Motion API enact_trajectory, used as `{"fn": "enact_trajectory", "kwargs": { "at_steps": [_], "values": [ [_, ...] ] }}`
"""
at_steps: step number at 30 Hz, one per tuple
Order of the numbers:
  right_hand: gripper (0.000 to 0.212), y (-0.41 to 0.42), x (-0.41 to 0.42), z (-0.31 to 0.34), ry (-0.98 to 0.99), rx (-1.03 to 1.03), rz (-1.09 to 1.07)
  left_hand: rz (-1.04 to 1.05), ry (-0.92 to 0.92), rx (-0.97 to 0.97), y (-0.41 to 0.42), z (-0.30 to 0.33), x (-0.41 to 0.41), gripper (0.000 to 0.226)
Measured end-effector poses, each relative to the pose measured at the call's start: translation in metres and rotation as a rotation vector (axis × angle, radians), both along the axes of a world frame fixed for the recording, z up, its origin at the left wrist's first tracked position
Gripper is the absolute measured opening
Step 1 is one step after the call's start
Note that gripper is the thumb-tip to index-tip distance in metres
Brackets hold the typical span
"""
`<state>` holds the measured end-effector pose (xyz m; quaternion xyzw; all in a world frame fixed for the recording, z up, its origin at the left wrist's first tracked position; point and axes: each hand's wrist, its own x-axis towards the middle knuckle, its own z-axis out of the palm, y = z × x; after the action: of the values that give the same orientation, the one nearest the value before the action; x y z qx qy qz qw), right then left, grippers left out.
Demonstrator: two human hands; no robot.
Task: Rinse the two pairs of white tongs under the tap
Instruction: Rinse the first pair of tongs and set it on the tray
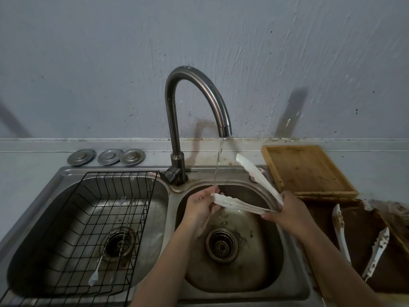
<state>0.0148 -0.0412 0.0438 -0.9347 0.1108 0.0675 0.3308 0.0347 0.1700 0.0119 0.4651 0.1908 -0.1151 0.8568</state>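
A pair of white tongs is spread open over the right sink basin. My right hand grips its hinge end at the basin's right rim. My left hand pinches the tip of the lower arm, right where the water stream from the curved tap lands. The upper arm points up and back, to the right of the stream. A second pair of white tongs, speckled with dirt, lies on a dark brown tray right of the sink.
A black wire rack fills the left basin, holding a white-handled fork and metal skewers. Three metal plugs sit on the back ledge. A wooden tray lies behind the brown tray. The wall stands close behind the tap.
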Motion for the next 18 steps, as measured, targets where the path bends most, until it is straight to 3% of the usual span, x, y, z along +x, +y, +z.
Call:
{"fn": "enact_trajectory", "kwargs": {
  "at_steps": [11,14,18],
  "values": [
    [0.03,0.02,-0.002,-0.012,-0.172,0.039,-0.015,0.182,-0.2,0.409,-0.003,0.001,0.01,0.027],
    [0.039,0.027,-0.004,-0.012,-0.163,0.11,-0.026,0.136,-0.223,0.501,0.002,0.003,0.013,0.022],
    [0.035,0.027,-0.005,-0.008,-0.174,0.114,-0.052,-0.06,-0.231,0.729,0.01,0.006,0.016,0.031]
  ]
}}
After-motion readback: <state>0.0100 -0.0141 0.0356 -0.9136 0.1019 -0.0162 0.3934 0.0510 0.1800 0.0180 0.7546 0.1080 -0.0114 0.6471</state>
